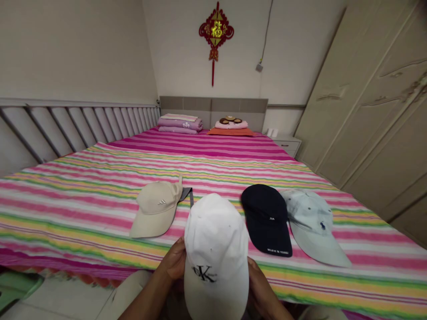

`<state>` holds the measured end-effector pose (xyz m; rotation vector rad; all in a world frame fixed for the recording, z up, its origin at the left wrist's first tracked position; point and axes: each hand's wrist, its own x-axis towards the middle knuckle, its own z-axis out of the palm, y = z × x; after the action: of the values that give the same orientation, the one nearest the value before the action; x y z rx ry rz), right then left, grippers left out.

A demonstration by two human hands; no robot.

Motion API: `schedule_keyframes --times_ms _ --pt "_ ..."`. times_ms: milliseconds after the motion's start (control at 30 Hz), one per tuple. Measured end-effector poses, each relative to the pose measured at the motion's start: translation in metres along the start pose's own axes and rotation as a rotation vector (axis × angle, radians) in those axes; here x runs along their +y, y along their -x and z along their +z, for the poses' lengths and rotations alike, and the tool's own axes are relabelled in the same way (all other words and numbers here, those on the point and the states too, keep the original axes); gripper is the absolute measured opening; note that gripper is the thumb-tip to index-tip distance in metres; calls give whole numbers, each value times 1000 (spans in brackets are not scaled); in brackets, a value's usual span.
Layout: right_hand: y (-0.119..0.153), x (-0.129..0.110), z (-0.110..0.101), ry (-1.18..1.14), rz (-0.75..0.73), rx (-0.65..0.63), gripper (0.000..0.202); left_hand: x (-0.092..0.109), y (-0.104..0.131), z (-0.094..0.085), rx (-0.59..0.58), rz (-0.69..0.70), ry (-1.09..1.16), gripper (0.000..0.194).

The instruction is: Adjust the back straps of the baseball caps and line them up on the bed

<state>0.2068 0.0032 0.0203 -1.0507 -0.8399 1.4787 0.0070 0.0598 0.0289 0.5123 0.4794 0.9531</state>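
A white baseball cap point(218, 240) with a black CK logo is held up at the bed's front edge, its brim toward me. My left hand point(176, 260) grips its left side, and my right hand point(255, 278) grips the right side; the fingers of both are partly hidden by the cap. To the left lies a beige cap point(155, 206), with a dark grey piece point(187, 194) behind the white cap beside it. On the right, a navy cap point(265, 213) rests against a pale blue cap point(312, 222).
The bed has a striped sheet point(83, 191) and a side rail point(66, 126) on the left. Folded purple bedding point(180, 124) and a pink-orange stack point(231, 129) sit by the headboard point(233, 106). A wardrobe point(360, 111) stands right; a green stool point(20, 284) lower left.
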Motion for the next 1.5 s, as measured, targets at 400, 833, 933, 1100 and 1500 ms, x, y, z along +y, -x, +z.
schedule_keyframes --times_ms 400,833,933,1100,1500 --pt "-9 -1 -6 -231 15 -29 31 26 -57 2 56 76 -120 11" --pt "-77 7 -9 -186 -135 332 44 28 -108 -6 332 157 -410 53" --pt "-75 11 -11 -70 -155 358 47 25 -105 -5 350 180 -483 51" --pt "-67 10 -15 238 -229 436 45 19 -102 -5 427 228 -604 41" --pt "-42 47 -16 1466 -916 224 54 18 -80 -12 490 342 -906 25"
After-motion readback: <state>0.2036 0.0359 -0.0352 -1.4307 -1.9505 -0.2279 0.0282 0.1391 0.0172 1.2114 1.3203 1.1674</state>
